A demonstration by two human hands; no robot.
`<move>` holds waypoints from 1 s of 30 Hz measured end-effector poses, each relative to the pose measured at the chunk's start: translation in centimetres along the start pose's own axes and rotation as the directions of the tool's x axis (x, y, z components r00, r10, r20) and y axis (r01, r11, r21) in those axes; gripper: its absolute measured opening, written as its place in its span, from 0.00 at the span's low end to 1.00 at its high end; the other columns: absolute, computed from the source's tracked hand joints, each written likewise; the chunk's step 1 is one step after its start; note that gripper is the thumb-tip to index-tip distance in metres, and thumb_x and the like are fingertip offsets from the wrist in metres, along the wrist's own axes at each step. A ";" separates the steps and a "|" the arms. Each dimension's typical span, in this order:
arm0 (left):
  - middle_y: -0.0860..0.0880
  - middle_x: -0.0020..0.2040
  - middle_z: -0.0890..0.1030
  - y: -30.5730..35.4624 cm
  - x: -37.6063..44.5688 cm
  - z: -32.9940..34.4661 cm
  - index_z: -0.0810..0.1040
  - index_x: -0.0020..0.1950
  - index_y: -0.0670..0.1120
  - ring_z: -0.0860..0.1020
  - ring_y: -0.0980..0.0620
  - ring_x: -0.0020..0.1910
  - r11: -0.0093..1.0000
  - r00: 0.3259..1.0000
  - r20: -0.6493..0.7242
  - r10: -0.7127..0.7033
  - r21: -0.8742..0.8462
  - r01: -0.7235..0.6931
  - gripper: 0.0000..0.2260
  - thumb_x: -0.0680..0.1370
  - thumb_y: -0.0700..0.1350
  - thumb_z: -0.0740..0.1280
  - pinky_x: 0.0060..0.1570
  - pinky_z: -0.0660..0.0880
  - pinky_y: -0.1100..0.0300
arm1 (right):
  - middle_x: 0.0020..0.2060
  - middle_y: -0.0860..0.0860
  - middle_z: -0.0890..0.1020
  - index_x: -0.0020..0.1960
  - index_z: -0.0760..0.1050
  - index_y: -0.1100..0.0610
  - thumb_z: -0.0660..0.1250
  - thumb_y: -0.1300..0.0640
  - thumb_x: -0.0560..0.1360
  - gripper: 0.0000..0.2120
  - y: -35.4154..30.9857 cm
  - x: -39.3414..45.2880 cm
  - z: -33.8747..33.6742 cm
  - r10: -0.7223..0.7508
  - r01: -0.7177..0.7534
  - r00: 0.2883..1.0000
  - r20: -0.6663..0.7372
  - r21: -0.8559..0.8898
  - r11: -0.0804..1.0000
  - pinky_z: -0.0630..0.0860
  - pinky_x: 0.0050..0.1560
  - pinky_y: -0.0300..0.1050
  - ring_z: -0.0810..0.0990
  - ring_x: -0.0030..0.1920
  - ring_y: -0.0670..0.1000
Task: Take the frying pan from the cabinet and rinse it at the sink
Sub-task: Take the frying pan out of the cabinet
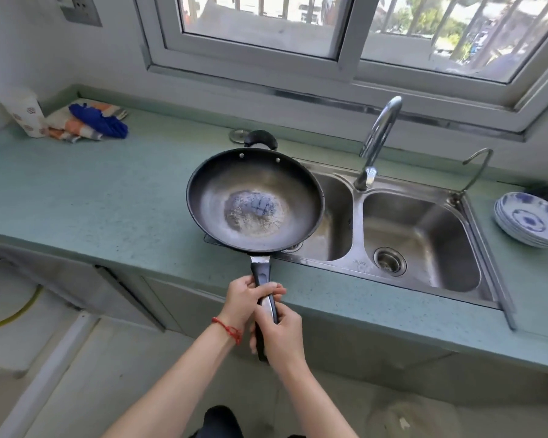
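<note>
Head view: one frying pan (255, 200) — left hand (246, 298) and right hand (280, 335) both clasp its handle. Two sink (358, 216) basins, two taps — one plate stack (530, 223) on the table (92, 197)

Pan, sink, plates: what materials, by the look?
Frying pan: dark metal, probably worn nonstick; the centre is scuffed grey.
Sink: stainless steel, brushed, with dull reflections.
Plates: glazed ceramic, likely; glossy white with blue pattern.

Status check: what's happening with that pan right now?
Both hands, left and right, gripping handle. Frying pan held over left sink basin edge. Faucet dry. Path clear.
</note>
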State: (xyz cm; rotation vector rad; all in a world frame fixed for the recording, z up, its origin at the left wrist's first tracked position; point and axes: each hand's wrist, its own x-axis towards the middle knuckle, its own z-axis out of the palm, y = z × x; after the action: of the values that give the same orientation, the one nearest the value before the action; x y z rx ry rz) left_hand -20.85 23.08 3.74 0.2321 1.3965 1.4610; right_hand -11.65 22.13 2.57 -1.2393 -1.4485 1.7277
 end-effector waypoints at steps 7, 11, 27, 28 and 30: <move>0.46 0.27 0.82 -0.7 1.2 2.8 0.76 0.41 0.32 0.81 0.54 0.26 0.997 0.997 0.035 -0.069 0.046 0.068 0.01 0.72 0.30 0.65 0.28 0.77 0.65 | 0.22 0.57 0.72 0.32 0.69 0.61 0.65 0.63 0.73 0.12 0.1 1.2 -2.3 0.056 -0.053 0.995 -0.077 0.045 0.998 0.66 0.21 0.40 0.71 0.18 0.52; 0.46 0.27 0.82 -0.8 2.5 3.0 0.76 0.41 0.32 0.80 0.54 0.25 0.991 0.991 0.067 -0.115 0.080 0.110 0.02 0.72 0.30 0.65 0.29 0.77 0.65 | 0.22 0.56 0.72 0.32 0.68 0.61 0.64 0.64 0.74 0.12 -0.3 1.9 -2.4 0.093 -0.084 0.990 -0.110 0.087 0.993 0.66 0.19 0.38 0.71 0.17 0.51; 0.43 0.30 0.84 -0.1 7.4 2.7 0.78 0.40 0.33 0.82 0.51 0.30 0.966 0.955 0.185 -0.234 0.159 0.206 0.03 0.72 0.33 0.67 0.32 0.79 0.62 | 0.21 0.56 0.74 0.34 0.70 0.63 0.63 0.64 0.75 0.11 -1.7 5.1 -1.3 0.219 -0.185 0.955 -0.201 0.173 0.967 0.70 0.21 0.40 0.72 0.18 0.51; 0.44 0.30 0.84 -0.1 7.6 2.7 0.78 0.40 0.33 0.83 0.52 0.30 0.966 0.953 0.191 -0.234 0.160 0.205 0.03 0.72 0.33 0.67 0.33 0.80 0.62 | 0.22 0.56 0.74 0.35 0.70 0.63 0.63 0.64 0.75 0.10 -1.7 5.3 -1.3 0.221 -0.190 0.954 -0.200 0.166 0.968 0.70 0.21 0.40 0.72 0.18 0.51; 0.44 0.30 0.84 0.0 7.7 2.8 0.77 0.40 0.33 0.83 0.52 0.31 0.965 0.950 0.205 -0.237 0.163 0.206 0.02 0.73 0.32 0.67 0.32 0.79 0.63 | 0.23 0.56 0.75 0.36 0.70 0.63 0.63 0.63 0.75 0.10 -1.8 5.4 -1.4 0.226 -0.199 0.954 -0.196 0.150 0.969 0.71 0.21 0.41 0.72 0.18 0.51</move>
State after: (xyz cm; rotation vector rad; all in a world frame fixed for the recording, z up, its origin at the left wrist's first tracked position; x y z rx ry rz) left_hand -22.15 30.63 0.75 0.3076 1.2969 1.1173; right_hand -12.93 27.86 2.69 -1.5031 -1.0968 1.7348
